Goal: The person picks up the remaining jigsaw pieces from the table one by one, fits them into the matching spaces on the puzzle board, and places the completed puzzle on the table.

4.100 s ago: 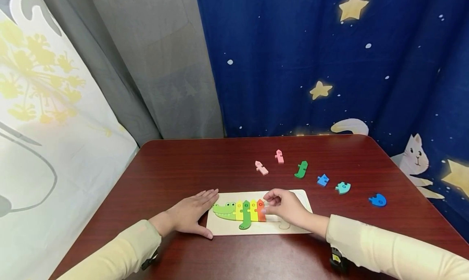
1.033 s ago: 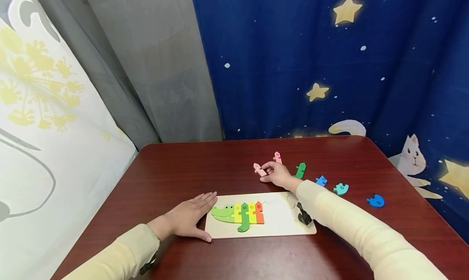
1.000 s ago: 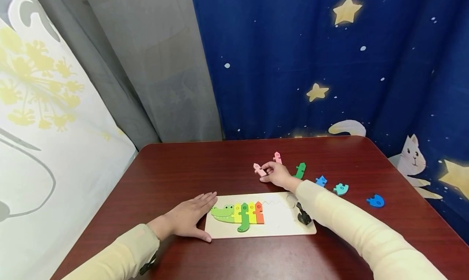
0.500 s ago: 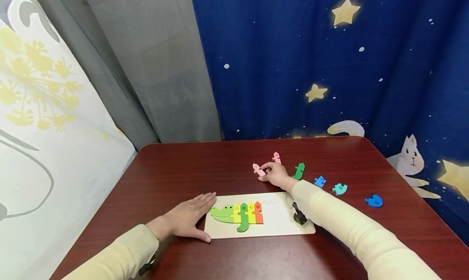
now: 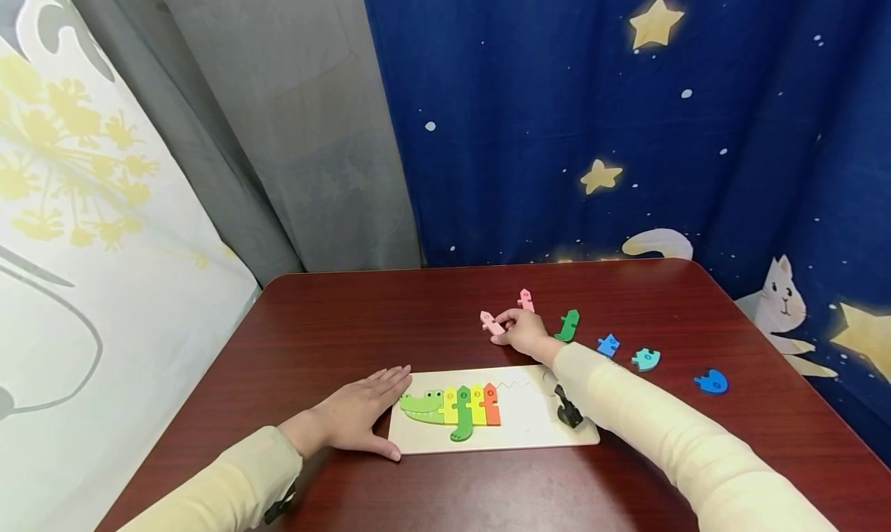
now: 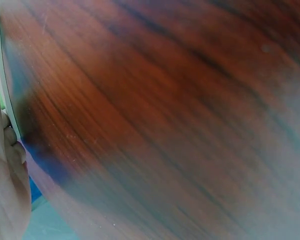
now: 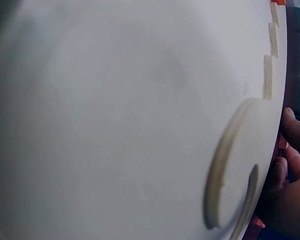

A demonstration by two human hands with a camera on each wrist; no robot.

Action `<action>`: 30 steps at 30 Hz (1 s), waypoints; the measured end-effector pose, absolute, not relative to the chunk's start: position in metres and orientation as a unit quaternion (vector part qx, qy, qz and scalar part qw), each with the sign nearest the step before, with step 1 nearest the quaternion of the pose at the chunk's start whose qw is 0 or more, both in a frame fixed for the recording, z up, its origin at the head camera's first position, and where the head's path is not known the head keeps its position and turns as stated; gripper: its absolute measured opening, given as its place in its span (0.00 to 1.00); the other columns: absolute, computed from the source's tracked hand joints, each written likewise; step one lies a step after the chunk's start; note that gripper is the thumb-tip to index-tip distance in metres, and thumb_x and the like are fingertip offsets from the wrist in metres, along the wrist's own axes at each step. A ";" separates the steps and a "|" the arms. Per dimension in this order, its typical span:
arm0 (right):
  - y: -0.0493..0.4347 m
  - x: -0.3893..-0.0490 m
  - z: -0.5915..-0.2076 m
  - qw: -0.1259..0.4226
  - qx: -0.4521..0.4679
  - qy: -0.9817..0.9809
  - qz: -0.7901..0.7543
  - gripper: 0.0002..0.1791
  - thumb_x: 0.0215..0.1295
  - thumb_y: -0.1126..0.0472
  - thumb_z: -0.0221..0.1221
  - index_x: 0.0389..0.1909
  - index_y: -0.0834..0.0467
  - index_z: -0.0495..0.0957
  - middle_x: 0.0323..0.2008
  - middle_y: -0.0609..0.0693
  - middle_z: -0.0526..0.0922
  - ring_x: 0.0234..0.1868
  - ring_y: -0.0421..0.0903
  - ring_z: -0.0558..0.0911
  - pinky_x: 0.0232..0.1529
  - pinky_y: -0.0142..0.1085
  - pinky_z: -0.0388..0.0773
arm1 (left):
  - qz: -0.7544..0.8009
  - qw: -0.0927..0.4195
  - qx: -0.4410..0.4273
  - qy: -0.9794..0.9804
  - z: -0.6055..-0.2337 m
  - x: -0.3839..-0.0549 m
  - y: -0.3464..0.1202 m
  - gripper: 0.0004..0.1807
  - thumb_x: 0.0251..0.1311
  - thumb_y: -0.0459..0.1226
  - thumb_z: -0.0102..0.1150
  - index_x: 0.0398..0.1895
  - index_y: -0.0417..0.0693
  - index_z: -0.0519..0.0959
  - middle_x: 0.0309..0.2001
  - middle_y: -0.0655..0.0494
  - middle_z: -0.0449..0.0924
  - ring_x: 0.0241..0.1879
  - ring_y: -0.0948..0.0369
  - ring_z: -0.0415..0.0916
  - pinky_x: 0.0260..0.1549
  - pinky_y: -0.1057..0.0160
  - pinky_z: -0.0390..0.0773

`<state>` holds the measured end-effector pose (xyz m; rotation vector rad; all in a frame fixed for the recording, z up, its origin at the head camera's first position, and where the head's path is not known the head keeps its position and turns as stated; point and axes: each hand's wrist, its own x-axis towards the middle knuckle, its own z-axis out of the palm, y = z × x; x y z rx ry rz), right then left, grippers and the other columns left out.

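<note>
My right hand [image 5: 525,332] pinches the near end of a light pink puzzle piece [image 5: 489,321] behind the board, thumb on the near side. In the right wrist view, that hand [image 7: 292,160] shows at the right edge beyond the pale board [image 7: 140,125]. My left hand [image 5: 355,412] lies flat with straight fingers at the left end of the wooden crocodile puzzle board [image 5: 543,427]. Its recess holds a green head [image 5: 423,408], two yellow pieces, a green leg piece [image 5: 462,417] and an orange piece [image 5: 492,404]. The left wrist view shows mostly table.
Behind my right hand lies another pink piece [image 5: 526,300]. To its right are a green leg piece [image 5: 568,325], a blue piece [image 5: 609,346], a teal piece [image 5: 646,359] and a rounded blue piece [image 5: 711,382] on the dark red table [image 5: 348,315]. Curtains hang behind.
Since about four seconds ago my right hand has gone from the orange piece on the board to the light pink piece farther back. Over the last second almost nothing has moved.
</note>
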<state>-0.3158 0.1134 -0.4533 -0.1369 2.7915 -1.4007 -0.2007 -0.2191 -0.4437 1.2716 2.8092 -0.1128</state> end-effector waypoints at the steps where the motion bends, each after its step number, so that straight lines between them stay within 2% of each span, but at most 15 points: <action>1: 0.113 -0.316 -0.453 0.008 -0.043 0.893 -0.448 0.17 0.49 0.65 0.74 0.42 0.62 0.83 0.31 0.51 0.77 0.33 0.47 0.73 0.36 0.36 0.71 | -0.037 0.028 0.412 0.910 -0.444 -0.201 -0.219 0.65 0.47 0.79 0.40 0.76 0.38 0.51 0.76 0.45 0.46 0.74 0.54 0.44 0.71 0.58 0.50; 18: 0.115 -0.314 -0.454 -0.005 -0.047 0.886 -0.461 0.17 0.48 0.64 0.75 0.40 0.61 0.84 0.31 0.51 0.77 0.34 0.48 0.72 0.34 0.35 0.69 | -0.036 0.030 0.411 0.911 -0.444 -0.201 -0.219 0.65 0.47 0.79 0.41 0.76 0.39 0.51 0.76 0.46 0.46 0.74 0.55 0.43 0.71 0.58 0.50; 30: 0.117 -0.312 -0.451 0.000 -0.065 0.873 -0.483 0.16 0.51 0.61 0.74 0.41 0.60 0.84 0.31 0.51 0.79 0.35 0.48 0.74 0.36 0.35 0.72 | -0.021 0.013 0.426 0.904 -0.444 -0.201 -0.219 0.64 0.48 0.78 0.44 0.74 0.36 0.54 0.75 0.43 0.50 0.73 0.51 0.48 0.69 0.54 0.55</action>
